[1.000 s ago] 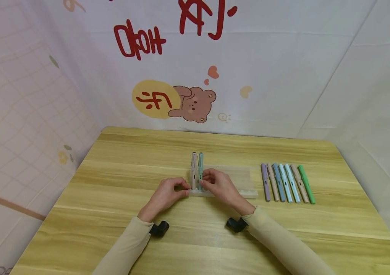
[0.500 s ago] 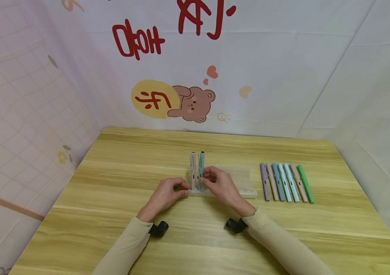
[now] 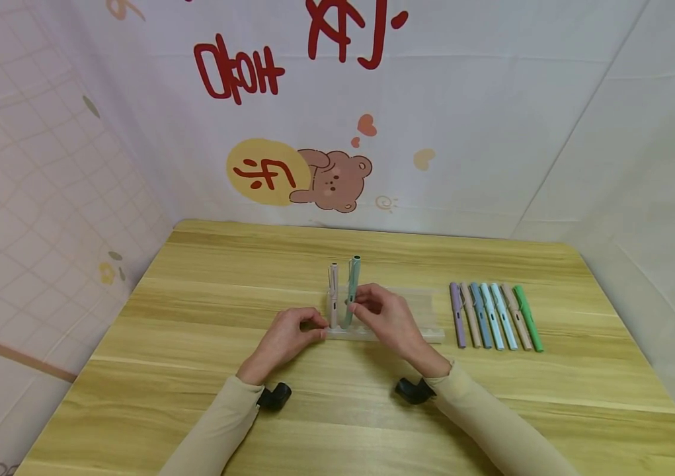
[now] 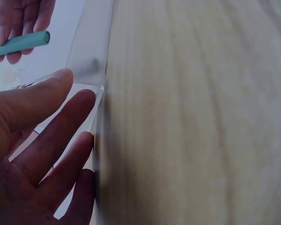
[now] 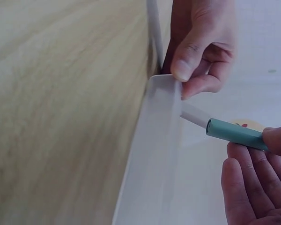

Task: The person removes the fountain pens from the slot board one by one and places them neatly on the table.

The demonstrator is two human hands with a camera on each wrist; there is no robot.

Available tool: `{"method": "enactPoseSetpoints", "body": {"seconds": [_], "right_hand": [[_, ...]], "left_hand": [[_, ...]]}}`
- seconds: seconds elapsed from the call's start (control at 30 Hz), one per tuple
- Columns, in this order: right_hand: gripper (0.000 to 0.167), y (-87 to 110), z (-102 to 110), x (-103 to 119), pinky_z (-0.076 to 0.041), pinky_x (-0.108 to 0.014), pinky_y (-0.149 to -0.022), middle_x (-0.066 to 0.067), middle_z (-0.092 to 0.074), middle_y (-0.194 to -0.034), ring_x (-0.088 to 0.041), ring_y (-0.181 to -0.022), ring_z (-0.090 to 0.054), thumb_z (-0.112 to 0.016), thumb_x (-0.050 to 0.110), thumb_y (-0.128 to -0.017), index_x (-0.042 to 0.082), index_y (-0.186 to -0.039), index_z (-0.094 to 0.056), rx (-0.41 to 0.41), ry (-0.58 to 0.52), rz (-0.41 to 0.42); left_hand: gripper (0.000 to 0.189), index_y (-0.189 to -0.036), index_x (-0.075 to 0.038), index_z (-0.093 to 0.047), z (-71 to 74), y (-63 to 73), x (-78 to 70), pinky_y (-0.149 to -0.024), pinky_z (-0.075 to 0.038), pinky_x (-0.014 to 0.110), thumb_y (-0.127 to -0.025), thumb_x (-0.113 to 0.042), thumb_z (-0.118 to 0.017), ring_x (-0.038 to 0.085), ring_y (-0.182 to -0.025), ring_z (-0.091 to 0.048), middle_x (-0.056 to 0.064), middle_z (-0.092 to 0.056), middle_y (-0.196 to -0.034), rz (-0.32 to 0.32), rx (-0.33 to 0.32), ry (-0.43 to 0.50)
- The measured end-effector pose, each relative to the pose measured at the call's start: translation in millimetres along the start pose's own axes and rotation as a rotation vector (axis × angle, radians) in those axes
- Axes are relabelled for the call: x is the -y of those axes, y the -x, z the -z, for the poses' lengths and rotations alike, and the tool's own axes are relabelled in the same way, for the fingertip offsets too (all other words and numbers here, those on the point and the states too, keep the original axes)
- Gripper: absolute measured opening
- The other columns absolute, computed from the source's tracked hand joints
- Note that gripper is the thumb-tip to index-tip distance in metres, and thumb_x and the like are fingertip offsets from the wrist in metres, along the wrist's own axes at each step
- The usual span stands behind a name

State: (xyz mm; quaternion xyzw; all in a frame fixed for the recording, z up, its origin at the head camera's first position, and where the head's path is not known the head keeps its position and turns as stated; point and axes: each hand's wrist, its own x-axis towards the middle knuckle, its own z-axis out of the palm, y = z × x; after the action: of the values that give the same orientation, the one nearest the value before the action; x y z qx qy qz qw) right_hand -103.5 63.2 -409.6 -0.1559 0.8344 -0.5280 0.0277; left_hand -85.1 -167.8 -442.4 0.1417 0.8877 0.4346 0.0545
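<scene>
A clear acrylic pen stand (image 3: 426,336) lies across the middle of the table. My left hand (image 3: 293,337) pinches its left end between thumb and fingers, and the left wrist view shows the thumb at the corner of the stand (image 4: 91,37). A pale pinkish pen (image 3: 334,297) stands upright in the stand beside that hand. Between right thumb and fingertips I hold a teal pen (image 3: 354,281), tilted slightly to the right. In the right wrist view, the lower end of the teal pen (image 5: 236,134) is apart from the stand's front edge. My right hand (image 3: 386,317) is over the stand.
To the right of the stand lies a row of several pens: a purple pen (image 3: 458,316) at its left, blue and brownish ones between, a green pen (image 3: 529,318) at its right. A printed cloth wall (image 3: 462,119) rises behind the wooden table (image 3: 337,423).
My right hand has raised the teal pen and moved it slightly right, away from the pale pen, and it has tilted. My left hand stays at the stand's left end.
</scene>
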Motion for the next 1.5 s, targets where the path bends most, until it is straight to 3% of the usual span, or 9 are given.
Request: {"method": "enactPoseSetpoints", "body": {"seconds": [0.83,1.23,1.5], "right_hand": [[0.025,24.6,44.9,-3.2,-0.058,-0.029,-0.085,-0.003,-0.075,-0.111,-0.016,-0.098,-0.072,-0.071,0.018,-0.100,0.007,-0.123,-0.071,-0.020,-0.026,0.073],[0.025,41.0,70.3,-8.4,-0.057,-0.025,-0.085,-0.009,-0.074,-0.113,-0.023,-0.102,-0.072,-0.071,0.014,-0.100,0.006,-0.123,-0.071,-0.096,0.007,0.044],[0.024,48.8,87.9,-10.7,-0.057,-0.024,-0.081,-0.008,-0.074,-0.109,-0.011,-0.096,-0.072,-0.071,0.013,-0.100,0.006,-0.123,-0.071,-0.130,0.049,0.050]], "left_hand": [[0.008,-0.093,-0.019,-0.078,-0.9,-0.2,0.1,-0.095,-0.051,0.044,-0.091,-0.011,-0.080,0.020,-0.104,-0.067,-0.003,-0.074,-0.104,0.009,-0.013,-0.019],[0.009,-0.094,-0.018,-0.078,-0.8,0.6,-1.2,-0.095,-0.051,0.045,-0.091,-0.010,-0.080,0.021,-0.104,-0.067,-0.003,-0.074,-0.105,0.007,-0.008,-0.009],[0.009,-0.094,-0.018,-0.078,-1.3,0.9,-2.0,-0.095,-0.051,0.045,-0.091,-0.010,-0.080,0.020,-0.105,-0.067,-0.004,-0.074,-0.105,0.022,-0.007,-0.009]]}}
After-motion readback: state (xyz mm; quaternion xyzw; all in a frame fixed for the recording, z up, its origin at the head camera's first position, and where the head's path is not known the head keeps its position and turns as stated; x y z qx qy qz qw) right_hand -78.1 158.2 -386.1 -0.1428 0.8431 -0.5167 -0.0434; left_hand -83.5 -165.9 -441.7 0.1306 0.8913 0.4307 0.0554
